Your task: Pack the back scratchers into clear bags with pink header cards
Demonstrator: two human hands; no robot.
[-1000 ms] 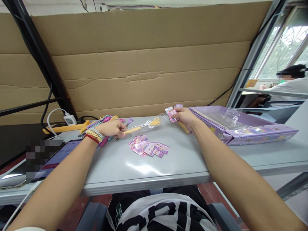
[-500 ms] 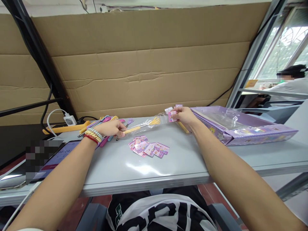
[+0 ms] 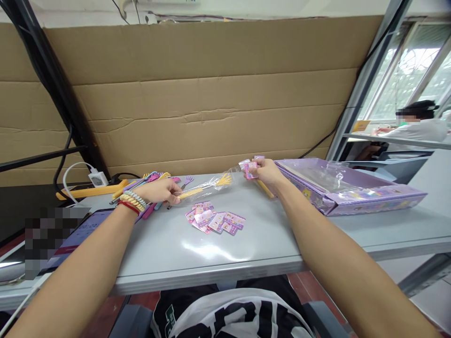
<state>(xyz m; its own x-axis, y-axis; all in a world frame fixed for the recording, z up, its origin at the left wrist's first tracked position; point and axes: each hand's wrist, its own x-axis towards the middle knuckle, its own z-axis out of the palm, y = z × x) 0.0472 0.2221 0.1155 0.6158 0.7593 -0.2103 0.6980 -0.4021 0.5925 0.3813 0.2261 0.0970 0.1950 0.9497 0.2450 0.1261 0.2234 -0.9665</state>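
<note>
My left hand [image 3: 158, 191] pinches the handle end of a yellow stick with a small hand-shaped head [image 3: 224, 180], which lies inside a clear plastic sleeve [image 3: 211, 184]. At the sleeve's far end, my right hand [image 3: 267, 172] is closed on small pink and purple cards [image 3: 251, 170]; whether it also touches the plastic I cannot tell. Another yellow stick [image 3: 265, 188] rests under the right hand. Below the sleeve, several similar cards [image 3: 214, 218] lie in a loose pile. Behind and under my left hand is a bundle of coloured hand-ended sticks [image 3: 151, 177], partly hidden.
A purple open box [image 3: 373, 199] with clear plastic stands right of my right hand. At the left are a tablet-like screen [image 3: 79, 234], a white charger [image 3: 98, 178] with a cable, and a black frame post [image 3: 59, 89]. Cardboard [image 3: 211, 94] walls the back. Another person sits far right.
The view has shifted slightly. Both hands keep their grip, and the sleeve with the yellow stick stays stretched between them, almost unmoved.
</note>
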